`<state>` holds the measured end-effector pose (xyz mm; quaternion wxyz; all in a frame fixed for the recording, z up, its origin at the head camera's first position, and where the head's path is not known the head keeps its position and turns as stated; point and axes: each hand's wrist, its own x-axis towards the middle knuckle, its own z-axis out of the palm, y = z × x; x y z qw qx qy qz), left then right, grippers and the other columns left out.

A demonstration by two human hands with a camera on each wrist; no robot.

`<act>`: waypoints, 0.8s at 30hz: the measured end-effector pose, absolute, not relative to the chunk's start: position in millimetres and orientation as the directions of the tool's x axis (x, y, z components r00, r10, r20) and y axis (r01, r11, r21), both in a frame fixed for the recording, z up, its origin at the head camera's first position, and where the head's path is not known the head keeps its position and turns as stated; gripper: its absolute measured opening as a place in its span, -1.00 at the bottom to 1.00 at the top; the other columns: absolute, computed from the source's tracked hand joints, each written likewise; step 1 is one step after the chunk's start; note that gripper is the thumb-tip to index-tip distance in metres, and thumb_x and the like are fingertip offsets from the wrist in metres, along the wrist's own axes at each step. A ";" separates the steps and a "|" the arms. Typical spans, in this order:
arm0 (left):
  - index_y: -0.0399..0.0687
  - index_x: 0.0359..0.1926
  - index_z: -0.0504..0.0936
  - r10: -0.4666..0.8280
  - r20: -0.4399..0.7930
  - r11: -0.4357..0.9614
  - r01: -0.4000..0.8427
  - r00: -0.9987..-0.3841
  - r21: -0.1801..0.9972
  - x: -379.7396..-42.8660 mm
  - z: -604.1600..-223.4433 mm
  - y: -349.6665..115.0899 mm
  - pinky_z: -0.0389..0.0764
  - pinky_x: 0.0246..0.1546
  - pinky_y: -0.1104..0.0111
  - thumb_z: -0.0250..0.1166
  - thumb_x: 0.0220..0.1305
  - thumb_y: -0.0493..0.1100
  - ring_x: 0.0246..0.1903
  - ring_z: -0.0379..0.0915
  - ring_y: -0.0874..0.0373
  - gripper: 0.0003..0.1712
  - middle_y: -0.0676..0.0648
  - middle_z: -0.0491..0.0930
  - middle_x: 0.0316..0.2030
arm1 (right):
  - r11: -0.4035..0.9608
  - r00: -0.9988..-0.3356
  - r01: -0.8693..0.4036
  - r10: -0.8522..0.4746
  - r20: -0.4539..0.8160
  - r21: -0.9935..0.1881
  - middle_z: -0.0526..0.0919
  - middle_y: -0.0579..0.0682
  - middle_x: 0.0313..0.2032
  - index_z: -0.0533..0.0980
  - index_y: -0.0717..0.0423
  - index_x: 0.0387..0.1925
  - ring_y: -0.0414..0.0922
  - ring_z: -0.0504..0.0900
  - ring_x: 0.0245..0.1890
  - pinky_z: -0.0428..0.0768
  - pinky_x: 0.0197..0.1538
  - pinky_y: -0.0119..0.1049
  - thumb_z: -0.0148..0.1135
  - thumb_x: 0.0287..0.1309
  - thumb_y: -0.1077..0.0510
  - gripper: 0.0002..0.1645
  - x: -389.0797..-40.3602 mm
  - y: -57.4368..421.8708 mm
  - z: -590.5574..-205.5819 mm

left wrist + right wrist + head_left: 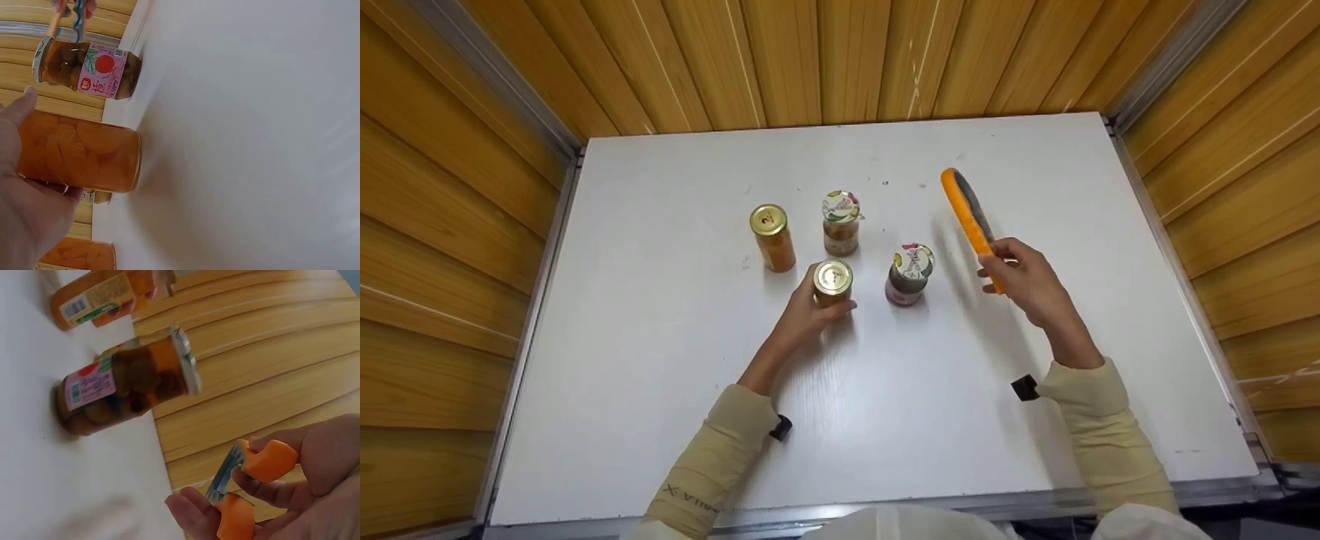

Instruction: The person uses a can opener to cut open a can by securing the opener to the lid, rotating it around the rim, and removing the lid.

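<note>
My left hand (801, 319) grips a glass jar of orange fruit pieces (84, 152) with a gold lid (833, 277), near the table's middle. Thumb and fingers lie on opposite sides of the upright jar. To its right stands a dark jar (906, 289) with a pink label and a patterned lid, apart from both hands. My right hand (1030, 286) holds an orange jar opener (964, 214) by its handle end, raised above the table. Grey ridged teeth (224, 472) line the inside of its two orange arms in the right wrist view.
Behind the gripped jar stands another jar (841, 232) with a patterned lid. A gold-lidded jar of orange fruit (775, 244) stands to the left. The white table (622, 337) is bordered at the back and sides by wood-look panels (780, 60).
</note>
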<state>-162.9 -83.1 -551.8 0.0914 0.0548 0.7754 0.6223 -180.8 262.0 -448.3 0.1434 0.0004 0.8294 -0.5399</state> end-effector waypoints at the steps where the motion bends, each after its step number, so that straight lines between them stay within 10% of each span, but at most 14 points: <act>1: -0.10 0.48 0.26 0.196 -0.081 0.216 -0.038 -0.977 0.976 -163.1 -551.7 -83.0 0.12 0.51 0.06 0.54 0.21 -0.12 0.46 0.21 0.01 -0.08 -0.14 0.40 0.39 | 0.416 -0.964 0.124 -0.166 -0.209 -0.901 0.46 0.28 0.16 0.40 0.37 0.24 0.07 0.61 0.04 0.72 0.03 -0.19 0.11 0.55 0.05 -0.51 -178.0 256.8 -441.1; 11: -0.05 0.47 0.29 0.196 -0.107 0.186 -0.070 -0.975 0.980 -164.1 -551.2 -83.4 0.13 0.50 0.08 0.54 0.21 -0.12 0.44 0.23 0.07 -0.11 -0.08 0.42 0.38 | 0.485 -0.933 -0.271 -0.345 0.104 -0.831 0.55 0.16 0.13 0.54 0.20 0.13 0.00 0.56 -0.05 0.62 -0.06 -0.22 0.22 0.48 0.12 -0.69 -140.1 190.4 -405.2; 24: 0.14 0.54 0.24 0.218 -0.153 0.249 -0.096 -0.964 0.964 -162.3 -551.7 -86.0 0.20 0.47 0.03 0.49 0.28 -0.01 0.43 0.19 0.10 -0.10 0.04 0.35 0.43 | 0.622 -0.809 -0.579 -0.520 0.276 -0.527 0.51 0.16 0.16 0.60 0.14 -0.06 -0.02 0.61 -0.15 0.70 -0.10 -0.14 0.30 0.36 0.13 -0.80 -133.6 131.5 -448.7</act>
